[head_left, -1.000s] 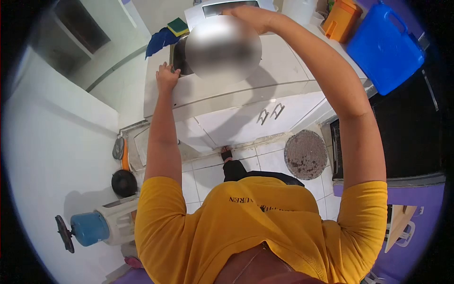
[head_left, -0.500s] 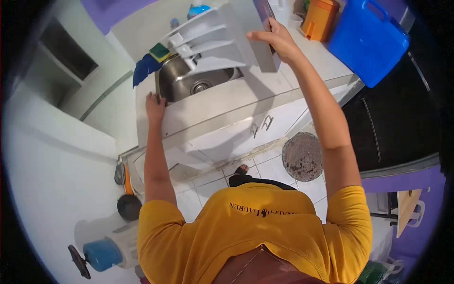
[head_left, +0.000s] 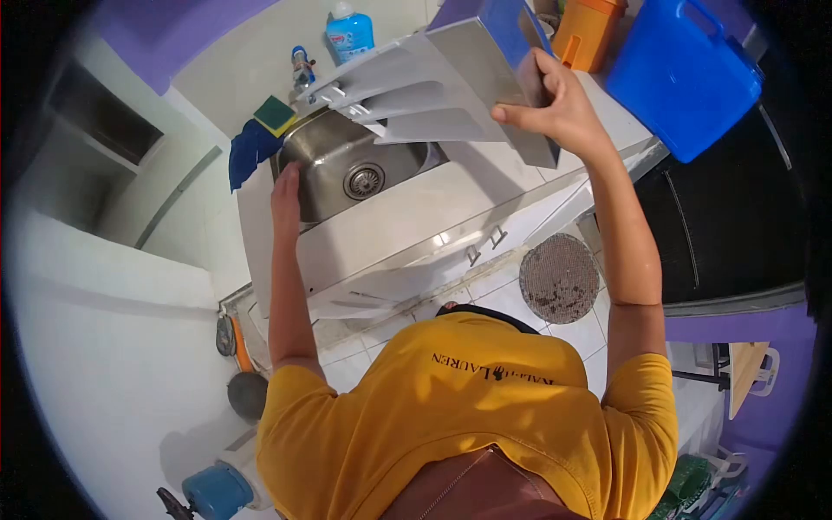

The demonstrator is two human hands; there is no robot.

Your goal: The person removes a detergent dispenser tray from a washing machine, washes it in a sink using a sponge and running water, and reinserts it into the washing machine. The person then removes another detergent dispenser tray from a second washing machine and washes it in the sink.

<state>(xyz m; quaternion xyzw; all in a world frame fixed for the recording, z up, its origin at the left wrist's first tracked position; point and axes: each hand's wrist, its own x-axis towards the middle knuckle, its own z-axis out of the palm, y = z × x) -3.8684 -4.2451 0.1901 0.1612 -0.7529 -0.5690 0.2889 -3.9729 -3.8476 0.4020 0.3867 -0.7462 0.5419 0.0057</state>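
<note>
A white and silver box-like object with several thin fins (head_left: 433,100) is held tilted over the right part of the steel sink (head_left: 325,178). My right hand (head_left: 555,108) grips its silver end, thumb on the near face and fingers around the far edge. At the sink's left rim, my left hand (head_left: 286,195) is raised with its fingers stretched, holding nothing. Beyond the sink's back left corner lie a green and yellow sponge (head_left: 276,116) and a dark blue cloth (head_left: 251,152).
Behind the sink are a tap (head_left: 302,69) and a blue soap bottle (head_left: 350,35). To the right stand an orange container (head_left: 589,33) and a large blue jug (head_left: 685,78). A round mat (head_left: 559,279) lies on the floor.
The white and silver object was lifted from over the sink, turned and swung right in my right hand, uncovering the basin. My left hand has moved slightly from the counter edge toward the sink.
</note>
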